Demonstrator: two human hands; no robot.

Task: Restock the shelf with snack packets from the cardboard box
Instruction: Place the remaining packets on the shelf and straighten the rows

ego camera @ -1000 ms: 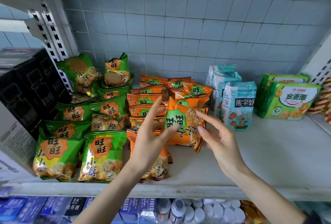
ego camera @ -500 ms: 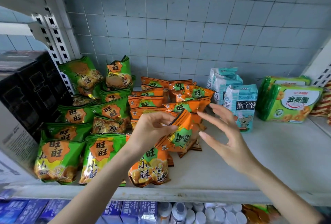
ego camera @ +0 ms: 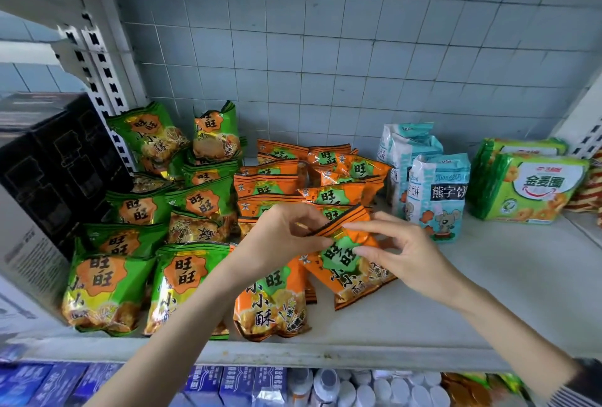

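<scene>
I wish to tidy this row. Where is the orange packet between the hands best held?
By its flat striped top seal, coming from above and the front. The orange packet lies tilted with that seal raised, the left hand pinches it there, and the puffed middle offers a poorer grip.

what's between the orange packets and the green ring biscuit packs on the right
In the head view, pale blue bear biscuit bags stand there on the shelf.
</scene>
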